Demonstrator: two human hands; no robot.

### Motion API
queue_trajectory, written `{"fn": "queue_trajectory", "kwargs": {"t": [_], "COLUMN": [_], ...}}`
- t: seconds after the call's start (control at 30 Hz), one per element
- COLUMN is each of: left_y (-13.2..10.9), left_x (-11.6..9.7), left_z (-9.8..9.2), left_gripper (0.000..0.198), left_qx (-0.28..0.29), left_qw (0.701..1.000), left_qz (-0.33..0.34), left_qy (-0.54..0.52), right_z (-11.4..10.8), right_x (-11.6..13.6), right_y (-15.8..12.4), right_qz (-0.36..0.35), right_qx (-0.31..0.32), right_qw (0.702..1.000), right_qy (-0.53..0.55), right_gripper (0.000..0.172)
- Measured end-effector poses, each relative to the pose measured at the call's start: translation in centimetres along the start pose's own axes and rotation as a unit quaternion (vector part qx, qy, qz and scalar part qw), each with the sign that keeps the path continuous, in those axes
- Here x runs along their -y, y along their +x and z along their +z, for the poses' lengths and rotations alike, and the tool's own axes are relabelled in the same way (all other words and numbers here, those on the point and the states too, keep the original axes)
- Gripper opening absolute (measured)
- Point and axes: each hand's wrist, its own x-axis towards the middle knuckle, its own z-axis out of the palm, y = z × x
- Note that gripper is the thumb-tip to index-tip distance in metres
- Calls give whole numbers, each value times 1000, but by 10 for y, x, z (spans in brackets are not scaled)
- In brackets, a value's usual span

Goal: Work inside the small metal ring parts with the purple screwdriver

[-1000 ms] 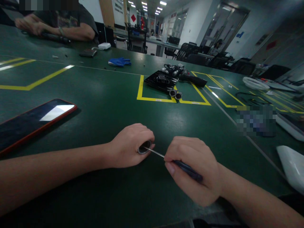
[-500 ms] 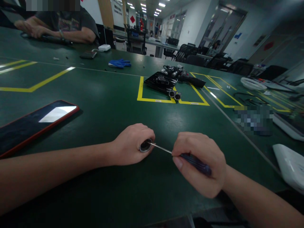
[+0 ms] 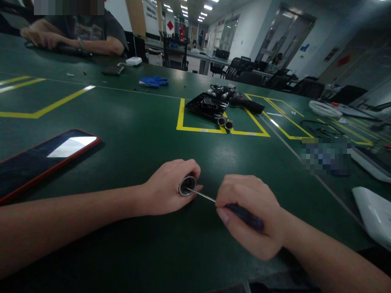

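Note:
My left hand is closed around a short round metal tube, its open end turned towards my right side. In my right hand is a screwdriver with a dark handle, fingers wrapped round it. The thin metal shaft reaches into the mouth of the tube; its tip is hidden in the dark inside. Both hands are low over the green table. Most of the tube's body is covered by my left fingers.
A red-edged phone lies at left. Ahead, yellow tape frames hold a black bag, two metal rings and black parts. A blue glove lies farther back. Across the table sits a person. A white device stands at right.
My right hand and the screwdriver have shifted slightly left and down. The shaft sits lower in the tube's mouth, and the tube's opening faces me more.

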Motion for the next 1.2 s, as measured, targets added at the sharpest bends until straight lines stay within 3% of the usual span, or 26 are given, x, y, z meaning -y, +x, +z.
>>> {"fn": "queue_trajectory", "kwargs": {"t": [0.27, 0.6, 0.77, 0.93, 1.03, 1.2], "left_y": [1, 4, 6, 4, 4, 5], "left_x": [0, 0, 2, 4, 3, 3], "left_z": [-2, -2, -2, 1, 1, 1], "left_gripper": [12, 9, 10, 12, 11, 12], "left_qx": [6, 20, 15, 11, 12, 15], "left_qw": [1000, 998, 997, 998, 999, 1000], "left_qz": [11, 52, 62, 43, 33, 12], "left_qy": [-17, -25, -43, -40, -29, -25], "right_z": [-7, -5, -14, -18, -15, -8], "right_x": [5, 9, 18, 6, -7, -19], "right_y": [-2, 2, 21, 29, 22, 12], "right_qz": [25, 9, 93, 193, 249, 281], "right_qx": [-38, 47, 99, 20, -42, -95], "right_qw": [999, 994, 984, 981, 957, 924], "right_qy": [0, -100, -115, 30, 142, 241], "right_gripper": [14, 9, 7, 13, 14, 10]}}
